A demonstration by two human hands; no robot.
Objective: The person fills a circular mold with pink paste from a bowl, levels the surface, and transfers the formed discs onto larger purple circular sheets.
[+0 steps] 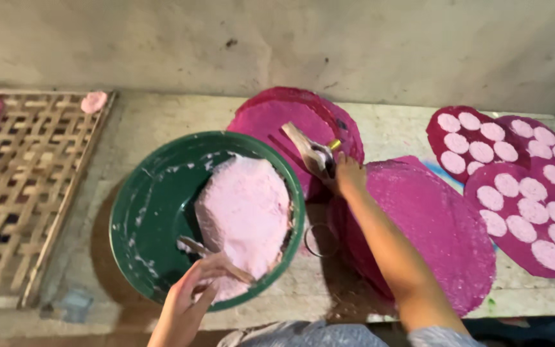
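The pink dough (245, 215) fills the green basin (149, 205), directly ahead of the left hand (184, 302) (nearer of the 2), gripping a wooden stick (216, 257) angled up-left, while the right hand (345, 177) apparently clasps a spatula (303, 148) over magenta discs (438, 225).

The right-edge magenta mat (547, 218) is cut off, and the pink dough (242, 215) hides the stick's (216, 254) tip.

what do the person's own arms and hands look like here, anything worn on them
Both hands are bare: no gloves, and no rings or watch that I can make out. The left hand shows only to the wrist, with no sleeve in view. The right hand leads to a long bare forearm, uncovered up to a short pale grey sleeve at the bottom edge of the picture. No markings are visible.
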